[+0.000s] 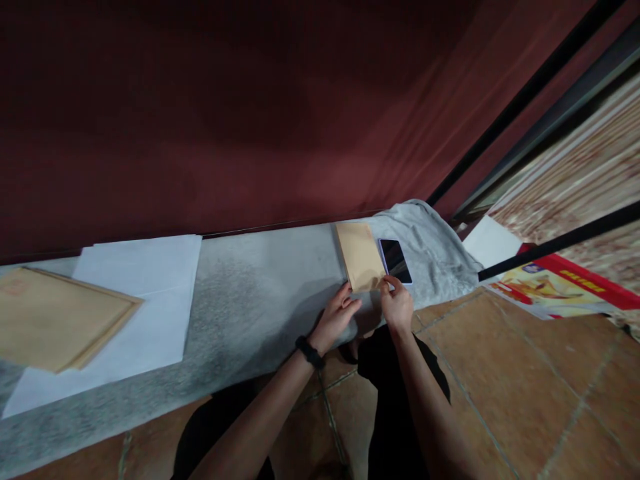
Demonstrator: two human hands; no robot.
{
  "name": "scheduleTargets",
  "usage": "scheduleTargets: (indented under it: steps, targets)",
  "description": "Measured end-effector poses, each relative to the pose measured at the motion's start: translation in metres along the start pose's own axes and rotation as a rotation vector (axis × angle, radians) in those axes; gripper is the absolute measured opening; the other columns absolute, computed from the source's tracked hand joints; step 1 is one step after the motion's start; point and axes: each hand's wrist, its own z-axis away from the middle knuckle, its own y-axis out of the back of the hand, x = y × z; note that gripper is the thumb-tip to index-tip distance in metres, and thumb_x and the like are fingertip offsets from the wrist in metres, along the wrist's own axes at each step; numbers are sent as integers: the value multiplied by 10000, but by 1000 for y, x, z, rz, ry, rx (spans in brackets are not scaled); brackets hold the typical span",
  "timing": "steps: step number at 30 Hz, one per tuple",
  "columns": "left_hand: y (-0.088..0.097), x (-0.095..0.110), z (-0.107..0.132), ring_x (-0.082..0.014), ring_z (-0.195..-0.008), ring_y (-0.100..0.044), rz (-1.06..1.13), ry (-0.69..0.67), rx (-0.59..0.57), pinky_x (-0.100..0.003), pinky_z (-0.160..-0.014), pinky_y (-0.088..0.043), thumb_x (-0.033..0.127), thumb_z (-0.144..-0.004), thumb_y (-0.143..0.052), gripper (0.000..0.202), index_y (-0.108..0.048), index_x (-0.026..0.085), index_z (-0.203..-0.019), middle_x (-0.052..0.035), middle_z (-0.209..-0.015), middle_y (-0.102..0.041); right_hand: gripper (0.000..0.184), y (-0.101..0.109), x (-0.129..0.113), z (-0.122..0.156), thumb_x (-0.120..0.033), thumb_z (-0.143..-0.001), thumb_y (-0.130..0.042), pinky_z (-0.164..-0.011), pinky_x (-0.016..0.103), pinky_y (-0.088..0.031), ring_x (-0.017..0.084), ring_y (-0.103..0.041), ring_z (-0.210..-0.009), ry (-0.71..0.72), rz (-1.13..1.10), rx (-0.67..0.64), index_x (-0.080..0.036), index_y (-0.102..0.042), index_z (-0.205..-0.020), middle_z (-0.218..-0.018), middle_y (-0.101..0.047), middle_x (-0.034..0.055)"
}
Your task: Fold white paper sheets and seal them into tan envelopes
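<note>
A tan kraft-paper envelope (361, 255) lies on the grey cloth-covered bench, its near edge towards me. My right hand (398, 305) pinches the near right corner of the envelope between thumb and fingers. At the near left corner, my left hand (339, 318) touches the edge with its fingertips, while its thumb stands apart from the fingers; a dark band is round that wrist. Just right of the envelope, close to my right fingers, lies a dark-screened phone (395, 261) with a pale purple rim.
More tan envelopes (65, 319) lie stacked on large white paper sheets (163, 293) to the left. Behind the bench (250, 287) rises a dark red wall (240, 133). Black bars (545, 257) and a red-and-yellow printed box (560, 283) are at the right, above the tiled floor (525, 373).
</note>
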Motion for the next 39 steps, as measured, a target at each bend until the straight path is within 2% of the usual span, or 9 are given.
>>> scheduleTargets:
  steps: [4,8,11,21,27,30,33,36,39]
  targets:
    - [-5,-7,-4,-317,-1494,-412,-45,13,5,-470,-1241,-340,309,-856,-662,723,-458,180,-1538,-131,-1633,-407,468,2,0,0,-384,-946,-430,-776,339,-476,262,-702,-820,-14,22,-30,-161,-728,-1230,-880,-759,117]
    - [-8,-17,-3,-288,-1552,-300,-303,-76,72,-474,-1273,-277,318,-857,-674,766,-409,211,-1568,-93,-1693,-277,457,3,0,0,-380,-942,-447,-785,339,-481,261,-699,-831,-17,27,-48,-166,-717,-1243,-906,-758,114]
    - [-11,-19,0,-283,-1568,-254,-446,-139,79,-473,-1284,-235,292,-844,-677,797,-382,175,-1576,-119,-1689,-279,460,5,-1,0,-378,-945,-439,-790,352,-482,264,-695,-811,-32,35,-71,-177,-718,-1251,-898,-759,106]
    - [-12,-20,-1,-270,-1570,-250,-574,-194,27,-457,-1291,-207,243,-835,-631,794,-354,151,-1573,-161,-1678,-302,461,7,-2,1,-361,-935,-442,-816,360,-489,270,-695,-853,-26,29,-57,-160,-724,-1239,-927,-761,120]
    - [-4,-13,7,-242,-1569,-261,-512,-213,38,-429,-1294,-199,240,-843,-620,738,-410,200,-1549,-111,-1675,-333,419,0,2,1,-359,-904,-458,-809,377,-516,234,-676,-817,147,-115,41,-162,-722,-1162,-1241,-690,159]
    - [16,1,12,-252,-1552,-307,-620,-255,99,-435,-1281,-244,261,-885,-584,657,-450,174,-1522,-141,-1666,-346,388,-11,-4,3,-315,-906,-462,-807,363,-543,220,-678,-857,315,-251,-16,-166,-706,-1168,-1266,-667,156]
    - [57,25,20,-267,-1541,-327,-807,-273,250,-440,-1266,-277,276,-921,-540,609,-458,162,-1514,-150,-1672,-331,348,-29,-17,10,-249,-908,-460,-830,353,-563,224,-690,-937,461,-340,-208,-184,-711,-1140,-1157,-709,123]
    - [111,57,37,-321,-1554,-281,-1060,-177,522,-474,-1263,-263,255,-907,-546,620,-462,120,-1506,-183,-1655,-350,325,-49,-34,22,-186,-901,-479,-946,378,-556,224,-691,-1047,601,-348,-380,-212,-728,-1109,-1162,-722,96]
    - [161,84,65,-382,-1548,-260,-1330,51,834,-538,-1217,-307,297,-960,-469,638,-394,21,-1529,-270,-1637,-328,321,-65,-54,35,-146,-907,-507,-1053,392,-518,211,-667,-1149,749,-312,-502,-234,-735,-1114,-1205,-715,77]
